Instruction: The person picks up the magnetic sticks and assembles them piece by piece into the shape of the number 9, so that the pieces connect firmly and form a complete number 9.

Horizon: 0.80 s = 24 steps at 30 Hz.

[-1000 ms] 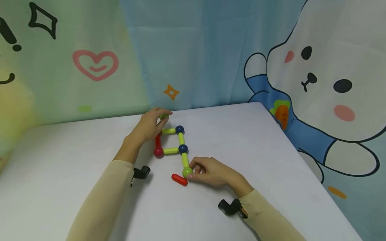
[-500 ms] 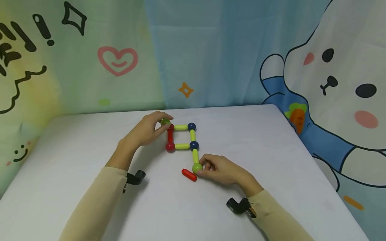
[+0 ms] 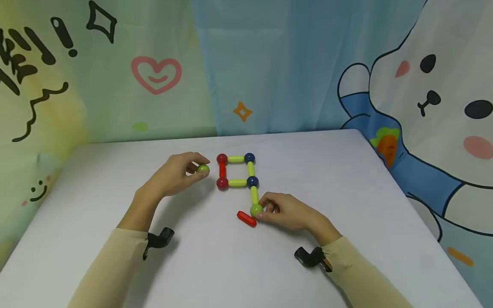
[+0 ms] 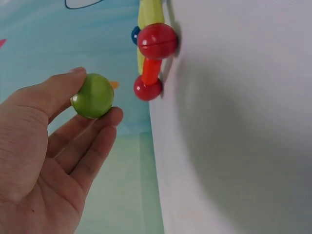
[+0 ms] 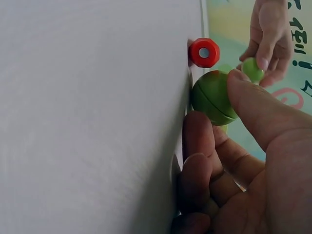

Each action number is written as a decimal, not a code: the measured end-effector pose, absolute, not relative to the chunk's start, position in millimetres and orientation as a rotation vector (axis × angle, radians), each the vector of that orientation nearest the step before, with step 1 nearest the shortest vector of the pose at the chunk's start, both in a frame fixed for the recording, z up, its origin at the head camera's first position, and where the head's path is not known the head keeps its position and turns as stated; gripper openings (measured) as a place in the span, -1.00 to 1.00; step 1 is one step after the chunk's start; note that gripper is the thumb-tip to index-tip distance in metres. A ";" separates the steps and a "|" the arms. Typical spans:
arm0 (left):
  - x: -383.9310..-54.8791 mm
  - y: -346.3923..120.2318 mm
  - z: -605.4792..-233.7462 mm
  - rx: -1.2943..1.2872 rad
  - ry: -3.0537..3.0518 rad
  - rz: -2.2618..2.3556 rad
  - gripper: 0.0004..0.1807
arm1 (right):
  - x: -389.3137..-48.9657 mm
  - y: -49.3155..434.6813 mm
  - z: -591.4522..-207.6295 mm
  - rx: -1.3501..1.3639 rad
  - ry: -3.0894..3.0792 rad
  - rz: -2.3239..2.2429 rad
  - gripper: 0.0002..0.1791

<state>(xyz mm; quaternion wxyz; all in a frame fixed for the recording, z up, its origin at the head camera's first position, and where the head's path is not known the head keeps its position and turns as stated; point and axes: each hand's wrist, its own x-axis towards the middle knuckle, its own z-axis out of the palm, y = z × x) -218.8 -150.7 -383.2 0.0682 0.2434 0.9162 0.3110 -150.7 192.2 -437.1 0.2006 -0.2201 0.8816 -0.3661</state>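
Note:
My left hand [image 3: 175, 173] pinches a loose green ball [image 4: 93, 96] between thumb and fingertips, raised above the table left of the assembled shape. That shape is a square of rods and balls: two red balls [image 3: 222, 183] joined by a red rod [image 3: 222, 170] on the left, two blue balls [image 3: 252, 181] on the right, yellow-green rods [image 3: 237, 183] between. Another yellow-green rod [image 3: 254, 195] runs from the nearer blue ball to a second green ball [image 5: 213, 97]. My right hand [image 3: 290, 211] pinches that ball between thumb and fingers. Close beside it lies a loose red rod [image 3: 246, 218].
Everything lies on a white table [image 3: 215, 265] whose far edge meets a printed curtain [image 3: 269, 77] with cartoon drawings. A black wrist-camera mount [image 3: 158, 239] sits at the left sleeve, and another mount [image 3: 310, 257] at the right one.
The left hand with its green ball has drawn back from the far red ball, leftward and nearer. The right hand keeps holding its ball. The head view has shifted.

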 end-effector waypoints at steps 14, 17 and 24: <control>-197.8 -167.8 -399.6 0.678 2.698 0.949 -0.69 | -155.5 188.0 -436.0 -0.590 2.477 -0.980 -0.65; -196.1 -167.1 -403.7 0.686 2.687 0.938 -0.70 | -154.9 188.6 -434.8 -0.596 2.473 -0.981 -0.66; -191.1 -168.3 -408.9 0.707 2.686 0.910 -0.73 | -155.2 188.5 -434.3 -0.598 2.463 -0.976 -0.65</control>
